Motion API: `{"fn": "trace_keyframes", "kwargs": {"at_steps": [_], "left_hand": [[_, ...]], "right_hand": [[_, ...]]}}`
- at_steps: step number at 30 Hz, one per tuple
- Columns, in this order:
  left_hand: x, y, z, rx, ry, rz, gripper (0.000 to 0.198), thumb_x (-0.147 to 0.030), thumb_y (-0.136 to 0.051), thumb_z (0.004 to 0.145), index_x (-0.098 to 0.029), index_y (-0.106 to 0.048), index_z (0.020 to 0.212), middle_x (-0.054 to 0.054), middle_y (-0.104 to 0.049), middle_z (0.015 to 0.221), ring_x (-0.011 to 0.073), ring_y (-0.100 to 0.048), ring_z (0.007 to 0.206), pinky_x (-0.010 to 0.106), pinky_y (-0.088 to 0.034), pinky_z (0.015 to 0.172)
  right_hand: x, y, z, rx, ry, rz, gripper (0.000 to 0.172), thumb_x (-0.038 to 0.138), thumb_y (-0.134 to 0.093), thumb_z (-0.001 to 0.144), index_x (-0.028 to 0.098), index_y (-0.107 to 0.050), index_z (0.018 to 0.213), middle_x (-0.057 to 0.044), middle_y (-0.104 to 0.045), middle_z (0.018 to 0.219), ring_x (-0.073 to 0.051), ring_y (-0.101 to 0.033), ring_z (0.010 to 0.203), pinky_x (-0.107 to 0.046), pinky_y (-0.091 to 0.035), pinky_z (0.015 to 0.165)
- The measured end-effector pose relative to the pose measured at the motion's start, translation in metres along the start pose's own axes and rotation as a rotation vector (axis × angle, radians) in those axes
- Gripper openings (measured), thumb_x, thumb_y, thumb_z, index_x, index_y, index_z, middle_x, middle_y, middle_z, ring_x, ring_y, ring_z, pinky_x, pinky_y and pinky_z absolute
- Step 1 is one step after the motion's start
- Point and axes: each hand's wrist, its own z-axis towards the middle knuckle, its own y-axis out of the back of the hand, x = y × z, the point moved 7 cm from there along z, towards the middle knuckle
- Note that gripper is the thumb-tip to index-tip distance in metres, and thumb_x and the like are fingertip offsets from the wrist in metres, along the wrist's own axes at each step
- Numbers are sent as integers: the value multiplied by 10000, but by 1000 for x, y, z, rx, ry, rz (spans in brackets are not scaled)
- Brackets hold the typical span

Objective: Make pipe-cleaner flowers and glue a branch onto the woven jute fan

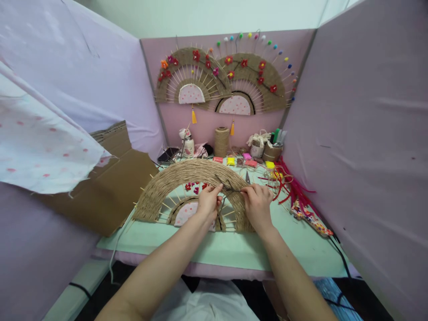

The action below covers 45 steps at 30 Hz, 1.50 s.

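Note:
A fan woven from brown twine over thin sticks lies on the green tabletop, with a dotted fabric half-circle at its base. Over its right part, both hands hold a dark, thin branched twig. My left hand pinches it from the left, thumb up. My right hand grips its right end with fingers bent together. Small red flowers show in the fan's gap, just left of the twig. Behind the right hand, a pointed metal blade is partly visible.
Twine spool, small jar and tool cups stand along the back. Red pipe cleaners and a flower-patterned glue gun lie right. Cardboard leans left. Two decorated fans hang on the pink back panel.

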Motion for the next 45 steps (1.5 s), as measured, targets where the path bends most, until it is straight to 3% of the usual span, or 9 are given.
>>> {"fn": "trace_keyframes", "kwargs": {"at_steps": [8, 17, 28, 32, 38, 45], "left_hand": [[7, -1, 4, -59, 163, -30, 197, -190, -615, 794, -163, -442, 704, -67, -448, 493, 35, -459, 360, 99, -313, 337], [20, 6, 5, 12, 365, -28, 173, -101, -534, 819, -135, -453, 670, -27, -470, 480, 40, -459, 360, 98, -364, 337], [27, 14, 1, 72, 380, -26, 171, -60, -545, 792, -124, -477, 649, -6, -501, 467, 54, -496, 380, 98, -393, 362], [35, 18, 4, 58, 449, -33, 160, -63, -512, 806, -119, -480, 660, 6, -509, 467, 64, -517, 389, 104, -422, 377], [43, 17, 7, 131, 589, -49, 145, -85, -460, 839, -99, -500, 700, 50, -562, 505, 64, -523, 376, 105, -447, 386], [50, 19, 12, 132, 604, -74, 123, -90, -468, 836, -111, -487, 717, 38, -569, 528, 61, -535, 396, 105, -459, 392]], "right_hand": [[-10, -18, 0, 118, -25, 3, 119, 223, -502, 881, 205, -613, 843, -69, -614, 899, -243, -462, 907, -399, -285, 839], [-22, -39, -8, 172, -22, 14, 125, 222, -507, 864, 225, -616, 803, -72, -600, 850, -244, -454, 875, -392, -293, 778], [-27, -45, -16, 274, -53, 41, 96, 237, -529, 862, 229, -612, 814, -55, -607, 870, -234, -474, 893, -374, -299, 774], [-31, -55, -20, 354, -85, 16, 87, 236, -544, 859, 222, -608, 801, -52, -608, 878, -232, -479, 905, -374, -303, 775], [-38, -69, -26, 487, -142, 1, 92, 238, -540, 862, 221, -622, 824, -45, -621, 919, -234, -482, 937, -373, -291, 793], [-40, -73, -29, 539, -184, 18, 93, 232, -538, 857, 216, -626, 831, -54, -630, 933, -240, -482, 958, -376, -288, 812]]}}
